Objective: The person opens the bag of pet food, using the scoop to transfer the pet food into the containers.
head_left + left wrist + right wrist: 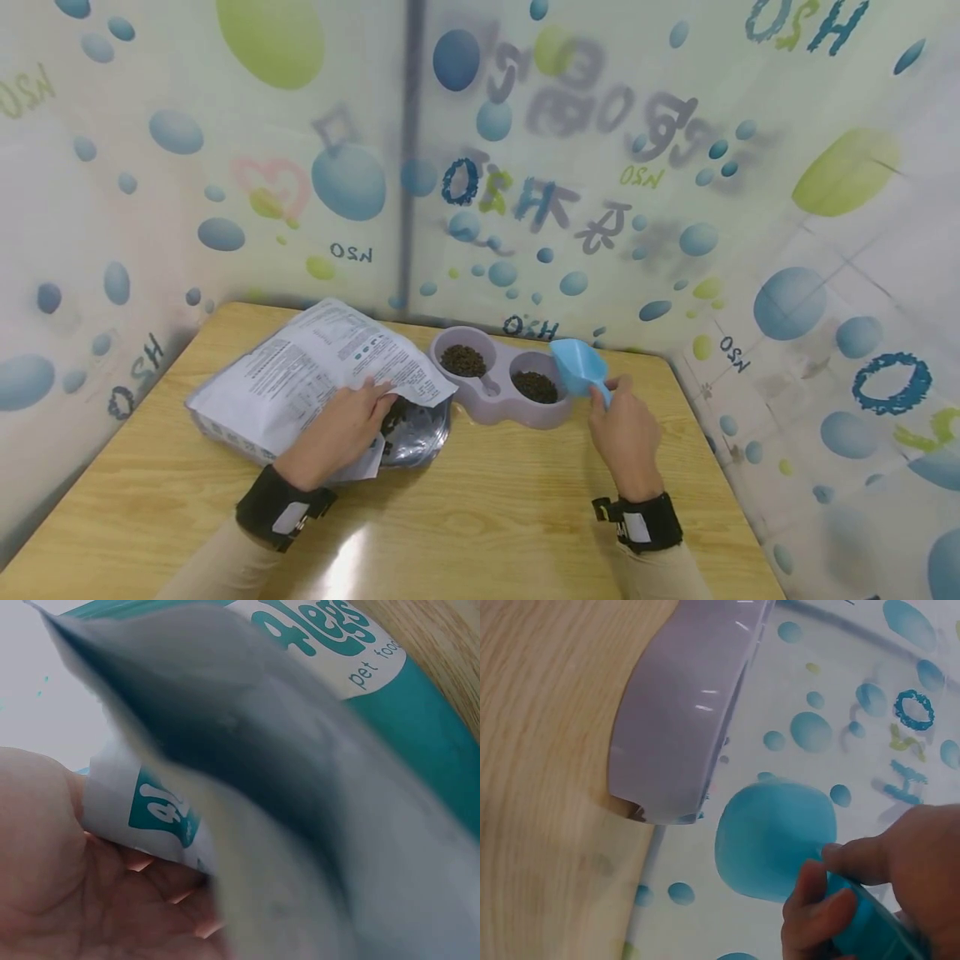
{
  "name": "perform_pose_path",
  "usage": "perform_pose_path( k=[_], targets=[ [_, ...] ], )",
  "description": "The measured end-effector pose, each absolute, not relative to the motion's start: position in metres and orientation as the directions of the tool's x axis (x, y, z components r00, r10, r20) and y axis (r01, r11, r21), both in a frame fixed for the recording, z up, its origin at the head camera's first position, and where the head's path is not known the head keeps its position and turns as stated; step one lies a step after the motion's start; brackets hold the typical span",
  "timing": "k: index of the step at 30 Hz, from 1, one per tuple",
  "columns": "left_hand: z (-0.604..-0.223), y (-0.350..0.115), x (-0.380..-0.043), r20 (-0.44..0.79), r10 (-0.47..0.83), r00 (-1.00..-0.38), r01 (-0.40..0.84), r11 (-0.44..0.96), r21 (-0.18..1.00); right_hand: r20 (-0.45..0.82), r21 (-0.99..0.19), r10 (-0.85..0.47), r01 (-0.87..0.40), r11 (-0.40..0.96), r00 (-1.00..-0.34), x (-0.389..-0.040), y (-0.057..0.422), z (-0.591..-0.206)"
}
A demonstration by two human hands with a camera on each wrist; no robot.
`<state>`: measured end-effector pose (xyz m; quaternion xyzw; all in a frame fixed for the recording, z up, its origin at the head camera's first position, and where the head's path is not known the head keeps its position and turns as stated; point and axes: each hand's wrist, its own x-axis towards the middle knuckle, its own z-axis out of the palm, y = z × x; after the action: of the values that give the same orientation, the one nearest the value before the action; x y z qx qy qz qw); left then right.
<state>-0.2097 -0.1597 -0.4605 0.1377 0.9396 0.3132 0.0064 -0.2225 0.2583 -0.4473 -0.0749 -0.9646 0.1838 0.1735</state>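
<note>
My left hand (337, 433) grips the torn upper edge of a pet food bag (277, 383), which lies on its side at the left. Brown kibble (392, 417) shows in its silvery mouth. In the left wrist view, the fingers curl around the flap, and "4Legs pet food" is printed on the teal bag (420, 712). My right hand (626, 433) holds a light blue scoop (577, 365) by its handle, tilted beside the right bowl. A lilac double bowl (491, 408) has kibble in both hollows. The right wrist view shows the scoop (772, 840) beyond the bowl's end (667, 720).
Everything stands on a wooden table (480, 500). Behind its far edge rises a wall covering (465, 275) printed with blue and green dots, close behind the bowl. Side walls flank the table at left and right.
</note>
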Motion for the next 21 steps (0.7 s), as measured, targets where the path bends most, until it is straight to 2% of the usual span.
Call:
perform_pose_path(
  k=[10, 21],
  targets=[
    [-0.463, -0.161, -0.21, 0.084, 0.257, -0.963, 0.257, 0.772, 0.581, 0.239, -0.478, 0.268, 0.127, 0.869, -0.933, -0.228, 0.269, -0.464],
    [-0.463, -0.16, -0.21, 0.075, 0.254, -0.964, 0.249, 0.769, 0.589, 0.15, -0.474, 0.292, 0.19, 0.86, -0.945, -0.234, 0.28, -0.487]
  ],
)
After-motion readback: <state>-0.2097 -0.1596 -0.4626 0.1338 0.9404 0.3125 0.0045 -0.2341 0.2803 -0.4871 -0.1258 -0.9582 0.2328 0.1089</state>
